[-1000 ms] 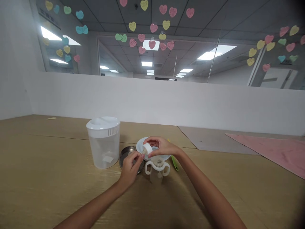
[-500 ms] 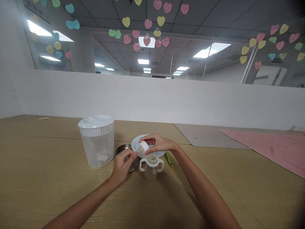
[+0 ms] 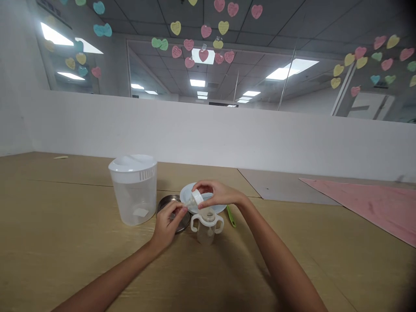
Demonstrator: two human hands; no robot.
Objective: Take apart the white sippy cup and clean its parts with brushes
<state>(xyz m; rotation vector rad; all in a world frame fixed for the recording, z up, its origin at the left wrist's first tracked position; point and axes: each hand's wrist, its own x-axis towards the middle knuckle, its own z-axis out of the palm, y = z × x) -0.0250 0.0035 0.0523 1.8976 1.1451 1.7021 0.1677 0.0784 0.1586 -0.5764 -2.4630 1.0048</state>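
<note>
My right hand [image 3: 214, 193] grips a white bottle collar ring [image 3: 197, 197] between thumb and fingers, tilted over to the left. From the ring's left side pokes a clear bottle nipple [image 3: 190, 202], and the fingertips of my left hand [image 3: 169, 221] pinch its tip. Just below both hands stands an upright clear baby bottle [image 3: 206, 234] with a white two-handled holder [image 3: 208, 222] round its neck; its mouth is uncovered. Behind the bottle lies a pale plate [image 3: 186, 193], partly hidden by my right hand. A round steel dish [image 3: 184, 225] sits behind my left hand.
A tall translucent bucket with a white lid [image 3: 133, 190] stands to the left. Right of the plate lies a green-handled utensil [image 3: 231, 216]. A pink cloth or sheet [image 3: 367, 203] covers the table [image 3: 97, 251] at the far right, and a white wall [image 3: 211, 134] runs behind.
The nipple now sticks out farther from the ring's left side, its tip between my left fingers. My hands have hardly moved; the camera view has shifted slightly.
</note>
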